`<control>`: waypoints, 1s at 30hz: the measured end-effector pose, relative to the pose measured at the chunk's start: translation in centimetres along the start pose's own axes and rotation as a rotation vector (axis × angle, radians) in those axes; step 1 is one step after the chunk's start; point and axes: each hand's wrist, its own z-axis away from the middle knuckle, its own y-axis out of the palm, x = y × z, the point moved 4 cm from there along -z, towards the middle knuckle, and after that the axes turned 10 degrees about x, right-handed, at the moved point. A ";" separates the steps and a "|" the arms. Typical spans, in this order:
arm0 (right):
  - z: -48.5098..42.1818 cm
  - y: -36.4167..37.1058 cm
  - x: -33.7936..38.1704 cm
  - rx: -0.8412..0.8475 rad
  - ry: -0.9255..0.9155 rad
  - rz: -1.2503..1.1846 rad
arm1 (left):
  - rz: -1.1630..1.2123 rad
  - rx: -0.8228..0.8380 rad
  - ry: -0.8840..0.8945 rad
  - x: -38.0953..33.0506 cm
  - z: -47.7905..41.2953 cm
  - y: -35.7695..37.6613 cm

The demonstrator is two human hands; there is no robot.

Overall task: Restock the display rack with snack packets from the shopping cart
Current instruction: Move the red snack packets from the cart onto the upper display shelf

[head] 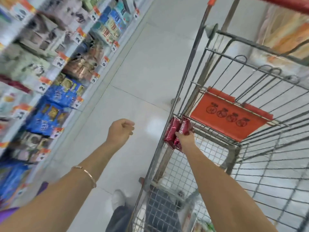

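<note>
over the corner of the shopping cart (233,158), my right hand (184,139) grips a small bunch of red snack packets (174,131), fingers and thumb curled round them. i count at least two, pressed side by side, and cannot tell whether there are more. they stand roughly upright at the cart's rim, upper ends toward twelve o'clock; whether they touch the wire i cannot tell.

my left hand (120,131) hangs over the floor at about nine o'clock from the packets, well apart from them. its fingers are loosely curled and hold nothing. a thin bracelet (87,173) sits on the left forearm.

just beyond the packets, at about two o'clock from my right hand, an orange flap (229,114) with four round printed marks lies against the cart's wire. the basket's grid spreads out toward three and four o'clock.

at six o'clock from the left hand a white shoe (117,198) stands on the pale tiled floor (142,64).

the display rack (91,95) runs along the left side of the view, from seven o'clock up to eleven, its shelves full of blurred packs. blue packets (50,114) lie nearest the left hand, at about nine o'clock from it. orange-and-white price tags (78,101) line the shelf edges, their print too blurred to read.
</note>
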 end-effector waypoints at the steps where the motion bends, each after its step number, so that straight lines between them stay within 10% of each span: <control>1: 0.7 0.0 0.1 -0.019 -0.009 0.001 | -0.004 0.001 -0.010 0.3 -0.1 0.0; 12: 8.1 -7.5 -0.2 0.224 0.012 -0.150 | 0.080 0.083 0.013 -2.4 1.9 2.6; 20: 24.6 -15.1 8.3 0.489 -0.078 -0.022 | 0.056 0.095 0.359 -13.6 7.8 2.2; 27: 33.7 -11.7 14.4 0.548 -0.224 -0.024 | -0.113 0.882 0.222 -19.2 16.2 5.3; 30: 33.8 -7.9 15.2 0.568 -0.262 -0.095 | 0.026 0.808 0.159 -18.1 15.3 1.4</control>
